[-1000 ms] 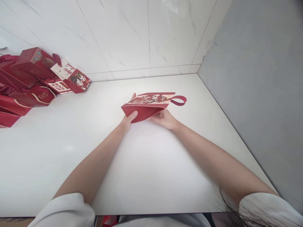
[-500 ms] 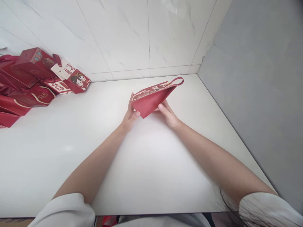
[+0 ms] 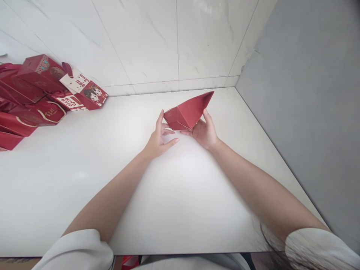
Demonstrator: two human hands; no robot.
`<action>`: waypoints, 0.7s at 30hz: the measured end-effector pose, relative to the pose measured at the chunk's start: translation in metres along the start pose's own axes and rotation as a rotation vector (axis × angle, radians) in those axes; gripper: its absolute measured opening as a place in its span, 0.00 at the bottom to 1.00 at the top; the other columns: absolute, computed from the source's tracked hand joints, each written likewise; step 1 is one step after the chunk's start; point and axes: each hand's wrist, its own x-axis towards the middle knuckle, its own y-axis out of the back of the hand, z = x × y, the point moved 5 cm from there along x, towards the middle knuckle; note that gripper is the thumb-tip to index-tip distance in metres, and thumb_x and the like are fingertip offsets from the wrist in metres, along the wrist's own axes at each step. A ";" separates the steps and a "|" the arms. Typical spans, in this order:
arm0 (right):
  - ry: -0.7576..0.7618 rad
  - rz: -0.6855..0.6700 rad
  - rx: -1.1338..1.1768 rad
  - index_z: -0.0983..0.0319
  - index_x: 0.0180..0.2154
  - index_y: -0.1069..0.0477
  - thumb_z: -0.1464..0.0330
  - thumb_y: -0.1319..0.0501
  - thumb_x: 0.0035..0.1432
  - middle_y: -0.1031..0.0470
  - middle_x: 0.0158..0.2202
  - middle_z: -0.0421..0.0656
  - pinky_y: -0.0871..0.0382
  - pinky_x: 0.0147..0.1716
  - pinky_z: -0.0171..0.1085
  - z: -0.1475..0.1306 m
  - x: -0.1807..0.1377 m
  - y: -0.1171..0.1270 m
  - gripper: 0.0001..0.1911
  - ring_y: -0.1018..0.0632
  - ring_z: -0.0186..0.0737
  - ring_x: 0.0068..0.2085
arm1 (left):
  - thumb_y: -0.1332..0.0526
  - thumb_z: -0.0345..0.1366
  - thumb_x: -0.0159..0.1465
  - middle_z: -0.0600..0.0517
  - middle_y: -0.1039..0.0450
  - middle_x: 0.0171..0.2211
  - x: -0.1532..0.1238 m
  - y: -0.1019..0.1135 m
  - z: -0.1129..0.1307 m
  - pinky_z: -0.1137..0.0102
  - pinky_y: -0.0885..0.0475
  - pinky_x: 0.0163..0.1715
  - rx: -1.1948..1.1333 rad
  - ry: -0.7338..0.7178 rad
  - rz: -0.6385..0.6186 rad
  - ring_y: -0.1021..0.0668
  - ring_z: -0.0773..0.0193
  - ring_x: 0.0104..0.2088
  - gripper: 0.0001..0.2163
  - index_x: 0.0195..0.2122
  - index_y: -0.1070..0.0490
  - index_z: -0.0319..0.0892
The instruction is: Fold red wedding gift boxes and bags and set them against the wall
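Observation:
A flattened red paper gift box (image 3: 189,111) is held tilted above the white table (image 3: 84,168), its plain red underside toward me and one corner pointing up to the right. My right hand (image 3: 204,132) grips its right edge, thumb on the near side and fingers underneath. My left hand (image 3: 160,138) is at the box's left end, fingers spread, fingertips touching a folded flap there. The printed face and the loop handle are hidden.
A heap of red gift boxes and bags (image 3: 36,97) lies at the far left of the table against the white tiled wall (image 3: 174,41). A grey wall (image 3: 303,93) runs along the table's right edge.
The box has been turned over: its printed face and loop handle, visible before, now face away. My left hand has loosened from a thumb grip to spread fingers at the left end.

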 end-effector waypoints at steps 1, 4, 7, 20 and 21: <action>0.000 -0.001 -0.004 0.57 0.66 0.43 0.31 0.53 0.54 0.24 0.55 0.52 0.26 0.55 0.56 0.000 0.000 0.000 0.51 0.20 0.58 0.53 | 0.26 0.40 0.54 0.47 0.26 0.53 0.000 -0.001 0.000 0.55 0.31 0.59 0.004 0.000 -0.006 0.18 0.55 0.48 0.56 0.75 0.63 0.56; 0.004 -0.009 -0.071 0.57 0.68 0.45 0.30 0.56 0.55 0.24 0.56 0.52 0.26 0.54 0.55 0.000 0.000 -0.001 0.52 0.20 0.57 0.54 | 0.26 0.40 0.55 0.47 0.26 0.54 -0.001 -0.001 0.002 0.57 0.27 0.55 0.007 0.003 -0.001 0.18 0.57 0.45 0.54 0.75 0.62 0.57; 0.019 -0.017 -0.118 0.54 0.67 0.42 0.29 0.58 0.54 0.25 0.57 0.50 0.25 0.54 0.55 -0.001 0.001 -0.001 0.52 0.21 0.57 0.55 | 0.27 0.40 0.56 0.45 0.26 0.55 -0.002 -0.001 0.004 0.61 0.22 0.45 0.022 0.012 0.006 0.18 0.55 0.45 0.52 0.74 0.60 0.57; 0.002 0.089 0.095 0.56 0.59 0.32 0.32 0.51 0.58 0.21 0.48 0.48 0.23 0.50 0.48 0.004 0.001 0.000 0.43 0.19 0.51 0.50 | 0.32 0.42 0.62 0.44 0.29 0.57 0.000 -0.001 -0.005 0.77 0.36 0.21 0.131 0.009 -0.021 0.18 0.58 0.46 0.50 0.74 0.71 0.60; 0.002 0.095 0.104 0.56 0.58 0.31 0.33 0.50 0.58 0.21 0.48 0.48 0.23 0.50 0.47 0.004 0.001 0.000 0.42 0.19 0.50 0.50 | 0.32 0.43 0.63 0.44 0.29 0.57 0.000 -0.001 -0.005 0.77 0.36 0.21 0.138 0.007 -0.019 0.18 0.58 0.46 0.50 0.74 0.71 0.60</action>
